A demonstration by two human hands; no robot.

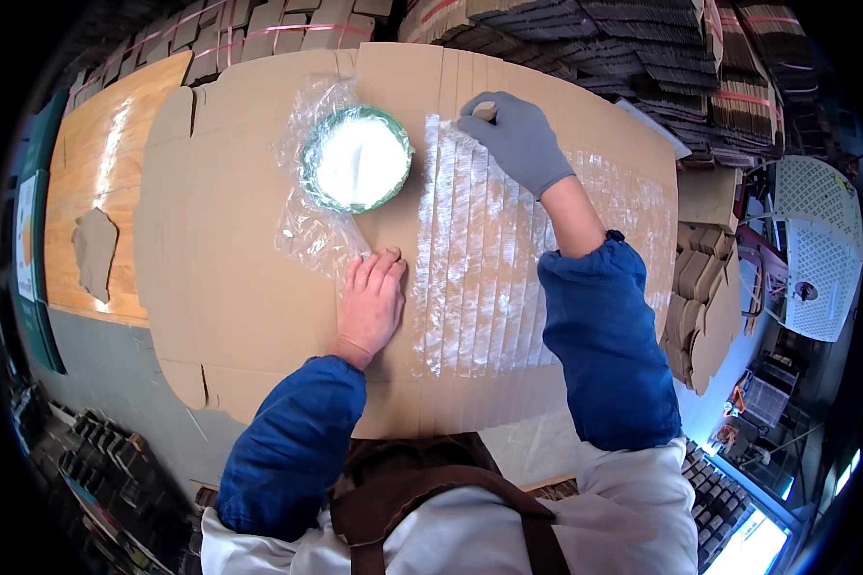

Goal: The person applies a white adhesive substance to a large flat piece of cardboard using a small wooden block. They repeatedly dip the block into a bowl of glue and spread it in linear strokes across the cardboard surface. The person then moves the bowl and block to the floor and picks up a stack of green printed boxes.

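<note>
In my right hand (pixel 520 144), gloved in grey, is a brush; only the pale end of its handle (pixel 486 111) shows clearly, and the bristles are mostly hidden. It is at the far left part of a row of overlapping cardboard edges (pixel 479 259) streaked with wet white glue. My bare left hand (pixel 372 302) lies flat on the cardboard just left of those edges, fingers extended, holding nothing. Beyond it stands a round tub (pixel 360 158) with a green rim, full of white glue, on crumpled clear plastic film (pixel 312 230).
Large brown cardboard sheets (pixel 230 192) cover the wooden table (pixel 129 192), where a torn cardboard scrap (pixel 96 254) lies at left. Stacks of bundled cardboard (pixel 633 57) rise behind. A white perforated chair (pixel 815 249) and more cardboard pieces (pixel 705 297) are at right.
</note>
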